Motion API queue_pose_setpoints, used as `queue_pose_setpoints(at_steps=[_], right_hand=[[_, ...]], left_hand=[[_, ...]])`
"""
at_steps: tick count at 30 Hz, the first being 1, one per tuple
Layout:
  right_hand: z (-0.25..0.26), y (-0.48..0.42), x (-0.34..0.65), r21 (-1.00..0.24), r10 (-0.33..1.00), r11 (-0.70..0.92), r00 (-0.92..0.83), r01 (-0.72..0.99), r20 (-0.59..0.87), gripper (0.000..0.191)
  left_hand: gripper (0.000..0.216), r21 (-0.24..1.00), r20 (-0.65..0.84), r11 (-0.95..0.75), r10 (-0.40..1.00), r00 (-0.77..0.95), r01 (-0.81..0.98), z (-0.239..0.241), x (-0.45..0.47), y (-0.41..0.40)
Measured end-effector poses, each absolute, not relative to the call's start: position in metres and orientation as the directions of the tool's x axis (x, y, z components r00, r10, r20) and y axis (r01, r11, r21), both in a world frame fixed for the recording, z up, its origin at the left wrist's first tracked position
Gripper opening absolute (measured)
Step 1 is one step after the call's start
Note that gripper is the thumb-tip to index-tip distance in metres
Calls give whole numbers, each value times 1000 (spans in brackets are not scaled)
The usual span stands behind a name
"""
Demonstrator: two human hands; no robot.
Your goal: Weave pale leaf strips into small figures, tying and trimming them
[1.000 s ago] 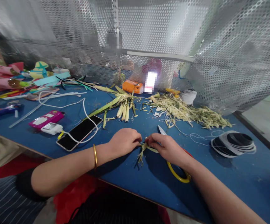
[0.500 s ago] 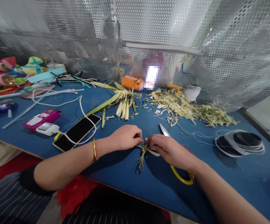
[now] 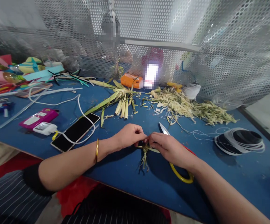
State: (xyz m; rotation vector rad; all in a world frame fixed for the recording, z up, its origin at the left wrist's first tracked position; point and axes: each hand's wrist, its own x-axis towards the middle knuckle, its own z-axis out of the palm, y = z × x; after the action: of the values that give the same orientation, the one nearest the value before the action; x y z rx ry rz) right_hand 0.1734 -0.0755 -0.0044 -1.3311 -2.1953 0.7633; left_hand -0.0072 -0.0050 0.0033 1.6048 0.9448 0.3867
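Observation:
A small knotted bundle of green leaf strips (image 3: 144,159) lies on the blue table near me, its frayed ends hanging toward the front edge. My left hand (image 3: 130,136) pinches at its top from the left, a gold bangle on that wrist. From the right, my right hand (image 3: 166,144) is closed at the same spot, with a pale leaf end showing under its fingers. The fingertips of both hands nearly meet, and what exactly lies between them is hidden. Partly beneath my right hand and forearm are scissors (image 3: 181,177) with a yellow-and-red handle, blades pointing away.
Long leaves (image 3: 123,102) and a heap of shredded leaf pieces (image 3: 179,104) lie farther back. A spool of white thread (image 3: 239,141) stands at right. To the left are a phone (image 3: 76,132), a white cable, and a magenta device (image 3: 40,118). A perforated screen (image 3: 148,28) rises behind.
My left hand has moved slightly right, its thumb and fingers now closing up against my right fingertips above the bundle. The view has shifted a little.

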Motion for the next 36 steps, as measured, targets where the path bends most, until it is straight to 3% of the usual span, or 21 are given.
queue_pose_setpoints(at_steps=[19,29,33,36], right_hand=[[-11,-69,175,-804,928,284,-362,523,92,17],[-14,-68,168,-942,997,-3,-76,335,-30,26],[-15,-69,164,-973,995,-72,-51,220,-85,25],[-16,-68,165,-984,997,-80,-10,160,-83,21]], left_hand=[[13,890,-456,260,550,700,375,-1,-6,4],[6,919,-378,161,616,691,360,-8,-2,-5],[11,917,-294,6,683,669,398,-13,-1,-9],[9,927,-265,-3,703,660,376,-14,-1,-12]])
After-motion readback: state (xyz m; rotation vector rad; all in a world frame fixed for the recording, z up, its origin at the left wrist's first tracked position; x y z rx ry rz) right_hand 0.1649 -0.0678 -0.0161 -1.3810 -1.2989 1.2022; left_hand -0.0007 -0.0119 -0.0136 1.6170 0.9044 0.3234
